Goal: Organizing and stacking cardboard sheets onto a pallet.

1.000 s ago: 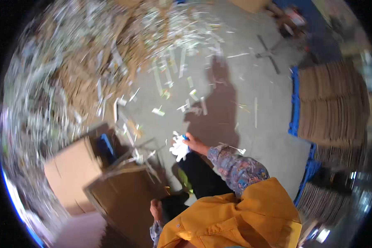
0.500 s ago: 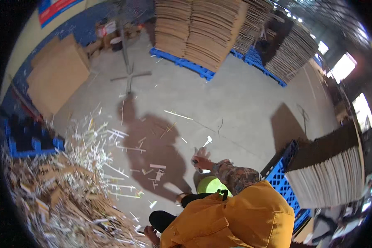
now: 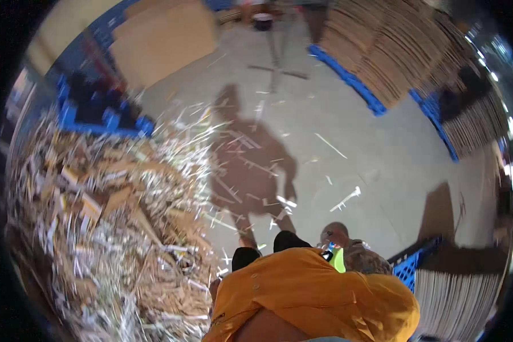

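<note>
My right hand (image 3: pixel 335 234) is low in front of me on the right, its patterned sleeve (image 3: pixel 366 257) behind it. Its fingers look curled around a small blue and white thing (image 3: pixel 329 248), too blurred to name. Just beside that hand shows a bright yellow-green object (image 3: pixel 338 261), partly covered by my orange garment (image 3: pixel 308 285). On the other side, a sliver of my left hand (image 3: pixel 214 286) shows at the garment's edge, next to the heap of paper strips and cardboard scraps (image 3: pixel 119 228); its fingers are hidden.
Loose white strips (image 3: pixel 346 198) lie across the grey floor (image 3: pixel 382 171). A blue pallet (image 3: pixel 105 119) stands behind the heap, with cardboard sheets (image 3: pixel 162 40) against the wall. Stacked cardboard (image 3: pixel 382 51) sits on pallets at far right; another stack (image 3: pixel 453 302) stands near right.
The view has swung left and downward, so the scrap heap fills more of it. My right hand was stretched out with fingers spread; now it is closer to my body and its fingers look curled.
</note>
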`<action>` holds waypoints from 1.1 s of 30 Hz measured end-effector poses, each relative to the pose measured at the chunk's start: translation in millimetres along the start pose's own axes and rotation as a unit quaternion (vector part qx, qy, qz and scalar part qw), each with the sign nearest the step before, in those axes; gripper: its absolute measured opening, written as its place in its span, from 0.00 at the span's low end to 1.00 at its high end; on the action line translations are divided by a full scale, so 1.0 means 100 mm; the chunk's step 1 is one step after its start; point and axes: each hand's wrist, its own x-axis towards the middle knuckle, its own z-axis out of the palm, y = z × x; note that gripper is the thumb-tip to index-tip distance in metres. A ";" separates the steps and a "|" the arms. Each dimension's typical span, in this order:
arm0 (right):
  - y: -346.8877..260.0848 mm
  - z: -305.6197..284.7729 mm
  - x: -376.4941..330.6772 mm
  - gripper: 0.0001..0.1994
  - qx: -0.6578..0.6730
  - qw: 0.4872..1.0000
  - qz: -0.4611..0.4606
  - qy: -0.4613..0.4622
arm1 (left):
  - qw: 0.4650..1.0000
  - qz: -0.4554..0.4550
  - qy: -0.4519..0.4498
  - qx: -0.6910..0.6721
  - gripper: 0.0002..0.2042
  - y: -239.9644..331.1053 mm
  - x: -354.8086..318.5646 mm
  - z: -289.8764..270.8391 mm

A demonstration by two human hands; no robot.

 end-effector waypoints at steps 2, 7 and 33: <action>-0.02 -0.69 0.45 0.16 0.303 0.891 0.334 0.052 | 0.995 0.031 -0.031 0.087 0.07 -0.08 0.09 -0.15; 0.01 -1.59 1.39 0.12 0.592 0.558 0.559 0.160 | 0.989 0.090 0.072 0.089 0.10 0.00 0.52 -0.51; 3.93 -3.49 6.01 0.14 0.523 0.686 0.482 0.155 | 0.947 -0.204 -0.070 -0.236 0.12 2.87 6.05 -1.31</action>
